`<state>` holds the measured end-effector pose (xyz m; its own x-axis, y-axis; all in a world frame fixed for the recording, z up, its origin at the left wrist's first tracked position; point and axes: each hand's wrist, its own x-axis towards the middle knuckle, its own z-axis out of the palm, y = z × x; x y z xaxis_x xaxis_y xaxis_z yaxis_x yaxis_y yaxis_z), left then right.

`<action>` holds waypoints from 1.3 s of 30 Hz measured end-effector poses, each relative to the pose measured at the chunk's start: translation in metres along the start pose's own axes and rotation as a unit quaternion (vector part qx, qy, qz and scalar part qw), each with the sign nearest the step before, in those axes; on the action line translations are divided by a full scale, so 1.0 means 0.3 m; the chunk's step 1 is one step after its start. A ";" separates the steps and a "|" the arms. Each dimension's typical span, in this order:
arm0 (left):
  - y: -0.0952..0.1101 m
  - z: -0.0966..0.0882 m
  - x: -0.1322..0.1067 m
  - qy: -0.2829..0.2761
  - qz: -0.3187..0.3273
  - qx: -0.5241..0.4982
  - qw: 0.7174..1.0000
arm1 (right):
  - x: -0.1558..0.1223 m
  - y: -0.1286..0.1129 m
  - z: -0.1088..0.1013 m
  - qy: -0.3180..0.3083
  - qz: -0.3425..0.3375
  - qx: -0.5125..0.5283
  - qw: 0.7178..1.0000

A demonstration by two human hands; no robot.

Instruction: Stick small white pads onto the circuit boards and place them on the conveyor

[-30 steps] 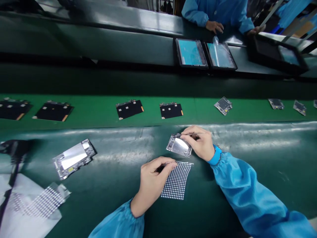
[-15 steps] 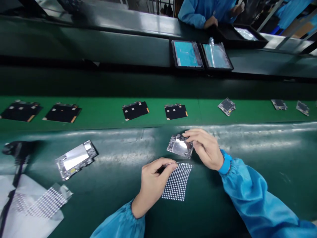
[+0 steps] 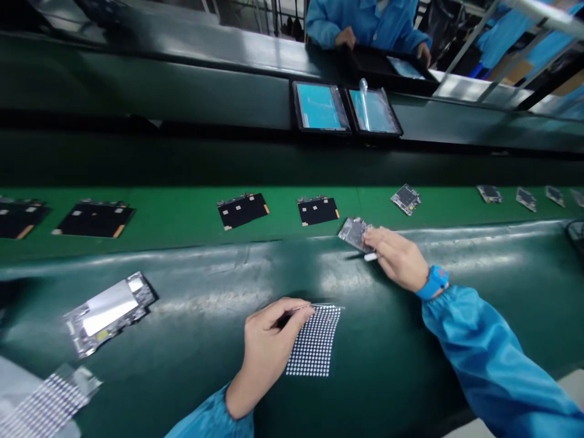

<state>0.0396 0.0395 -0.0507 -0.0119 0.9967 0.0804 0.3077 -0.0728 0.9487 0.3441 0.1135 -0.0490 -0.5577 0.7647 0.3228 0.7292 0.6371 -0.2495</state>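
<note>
My left hand (image 3: 271,347) is closed in a pinch on thin metal tweezers (image 3: 329,305), whose tips lie along the top edge of a sheet of round white dot stickers (image 3: 312,344). The sheet's top corner is at my fingertips. Farther up and right, my right hand (image 3: 396,255) grips a circuit board (image 3: 354,234) by its right side, tilted over the near edge of the green belt. Fingers cover part of that board, and a small white piece (image 3: 370,257) shows below it.
Several black-covered boards (image 3: 318,211) and bare circuit boards (image 3: 405,199) lie along the green belt (image 3: 283,213). A board with a silver shield (image 3: 109,310) rests at left, near another dot sheet (image 3: 45,407). Across the line, a person (image 3: 365,27) holds a black tray (image 3: 371,70).
My right hand has lifted the circuit board off the near mat and carried it forward to the belt's edge. My left hand keeps its pinch above the dot sheet. The view has shifted.
</note>
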 end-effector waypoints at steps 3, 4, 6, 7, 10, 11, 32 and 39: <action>-0.009 0.000 0.001 0.002 0.007 0.007 1.000 | 0.071 0.097 -0.012 0.020 0.038 -0.048 0.998; -0.011 0.000 0.001 0.000 0.009 0.008 1.000 | 0.108 0.105 -0.003 0.026 0.049 -0.051 0.997; -0.014 0.000 0.003 -0.001 0.013 0.014 1.000 | 0.194 0.093 0.032 0.027 0.069 -0.037 0.997; -0.016 -0.001 0.004 0.000 0.016 0.020 1.000 | 0.238 0.080 0.052 0.015 0.074 -0.026 0.997; -0.022 -0.002 0.009 0.004 0.027 0.040 0.999 | 0.347 0.044 0.095 -0.052 0.083 -0.021 0.995; -0.025 -0.003 0.010 0.006 0.031 0.045 0.998 | 0.371 0.036 0.097 -0.068 0.089 -0.025 0.993; 0.011 0.009 -0.003 -0.004 -0.029 -0.007 1.000 | 0.133 -0.285 -0.011 0.009 0.287 0.566 0.773; 0.008 0.008 -0.003 -0.006 -0.029 -0.020 0.999 | 0.128 -0.356 -0.005 0.031 0.222 0.557 0.800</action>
<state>0.0427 0.0386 -0.0493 -0.0162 0.9996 0.0220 0.2692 -0.0169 0.9629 0.2454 0.0747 -0.0086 -0.2959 0.9551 0.0129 0.0254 0.0214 -0.9994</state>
